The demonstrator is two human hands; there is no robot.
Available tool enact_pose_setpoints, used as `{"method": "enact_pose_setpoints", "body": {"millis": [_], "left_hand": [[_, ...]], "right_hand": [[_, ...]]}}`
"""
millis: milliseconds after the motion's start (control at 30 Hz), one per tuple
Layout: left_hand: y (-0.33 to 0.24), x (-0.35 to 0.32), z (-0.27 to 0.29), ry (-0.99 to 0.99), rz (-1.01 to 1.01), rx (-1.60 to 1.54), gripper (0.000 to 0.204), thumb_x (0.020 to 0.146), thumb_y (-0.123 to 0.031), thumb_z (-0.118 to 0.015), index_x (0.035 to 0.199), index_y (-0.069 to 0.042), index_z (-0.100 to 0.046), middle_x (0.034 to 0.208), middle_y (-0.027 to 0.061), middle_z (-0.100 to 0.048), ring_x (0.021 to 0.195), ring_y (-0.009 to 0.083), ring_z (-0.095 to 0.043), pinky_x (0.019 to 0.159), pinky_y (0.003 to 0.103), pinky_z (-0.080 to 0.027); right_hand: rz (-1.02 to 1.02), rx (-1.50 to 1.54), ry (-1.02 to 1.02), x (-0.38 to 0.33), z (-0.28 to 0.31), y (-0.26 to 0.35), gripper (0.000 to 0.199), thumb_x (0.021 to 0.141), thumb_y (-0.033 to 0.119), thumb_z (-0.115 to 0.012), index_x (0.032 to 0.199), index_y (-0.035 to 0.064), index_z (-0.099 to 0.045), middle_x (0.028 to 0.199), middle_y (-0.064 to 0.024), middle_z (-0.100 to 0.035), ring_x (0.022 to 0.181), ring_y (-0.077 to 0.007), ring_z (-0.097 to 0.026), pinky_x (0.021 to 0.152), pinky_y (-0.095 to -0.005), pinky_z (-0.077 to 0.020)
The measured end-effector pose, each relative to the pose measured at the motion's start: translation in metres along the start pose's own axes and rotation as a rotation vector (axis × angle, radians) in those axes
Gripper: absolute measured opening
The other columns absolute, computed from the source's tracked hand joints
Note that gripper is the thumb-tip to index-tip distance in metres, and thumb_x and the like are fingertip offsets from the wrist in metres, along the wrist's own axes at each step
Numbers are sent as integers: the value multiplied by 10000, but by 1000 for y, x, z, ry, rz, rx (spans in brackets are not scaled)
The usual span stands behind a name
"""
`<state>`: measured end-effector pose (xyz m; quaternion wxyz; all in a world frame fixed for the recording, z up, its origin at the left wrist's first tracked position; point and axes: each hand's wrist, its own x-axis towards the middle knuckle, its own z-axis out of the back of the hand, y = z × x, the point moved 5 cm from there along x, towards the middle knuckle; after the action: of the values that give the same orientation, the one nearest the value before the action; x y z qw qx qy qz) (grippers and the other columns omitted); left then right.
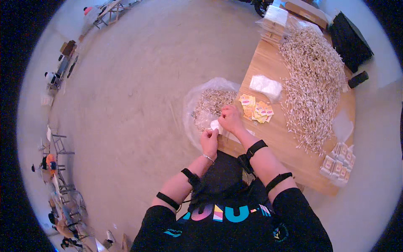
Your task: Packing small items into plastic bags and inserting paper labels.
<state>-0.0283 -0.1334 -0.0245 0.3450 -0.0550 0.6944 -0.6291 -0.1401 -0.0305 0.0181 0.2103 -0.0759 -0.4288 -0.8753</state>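
Observation:
Between my two hands is a small thin white piece (216, 125), perhaps a little plastic bag, held just off the table's left edge. My left hand (209, 143) pinches its near side with fingers closed. Curled at its far right side is my right hand (230, 119), fingers closed on it too. Under the hands stands a large clear plastic bag (189, 110) full of loose cotton swabs (215, 102). Just right of my right hand, small yellow and white printed cards (261, 111) lie in a loose heap on the wooden table (268, 136).
A big pile of cotton swabs (312, 84) covers the table's right side. Flat white plastic bags (266, 87) lie beyond the cards. Packed swab packets (338, 164) sit at the near right corner. A black box (350, 41) stands at the far right. People and tables line the left.

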Motion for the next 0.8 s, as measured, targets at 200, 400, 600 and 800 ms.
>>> {"method": "enact_pose_setpoints", "body": {"millis": [200,400,600,800], "left_hand": [[-33,-5,0,-122,-240,241,193,782,-155,-645,741,-7,-528,699,29,-545,636,108,-496,591,268,-428],[-29,-16,-5,-145,-122,203,185,778,-143,-646,740,-6,-529,687,28,-540,635,111,-497,587,272,-429],[-17,-13,-9,-65,19,83,166,799,-159,-638,776,-19,-552,702,22,-547,629,103,-493,571,258,-422],[-15,24,3,-103,-80,-139,176,823,-186,-629,841,-25,-562,721,18,-553,617,97,-492,545,244,-418]], "right_hand": [[-32,106,26,1,4,-6,101,570,145,-584,519,61,-563,746,-88,-579,825,-287,-544,718,-406,-438],[-54,106,29,-1,3,-4,114,582,146,-579,522,58,-537,769,-98,-576,823,-291,-542,723,-412,-431],[-79,-6,40,-1,-5,-8,92,583,91,-573,529,53,-508,788,-101,-585,819,-282,-547,761,-401,-431],[20,80,15,-4,-2,-9,44,612,105,-589,589,73,-571,849,-86,-602,885,-272,-549,796,-390,-428]]}}
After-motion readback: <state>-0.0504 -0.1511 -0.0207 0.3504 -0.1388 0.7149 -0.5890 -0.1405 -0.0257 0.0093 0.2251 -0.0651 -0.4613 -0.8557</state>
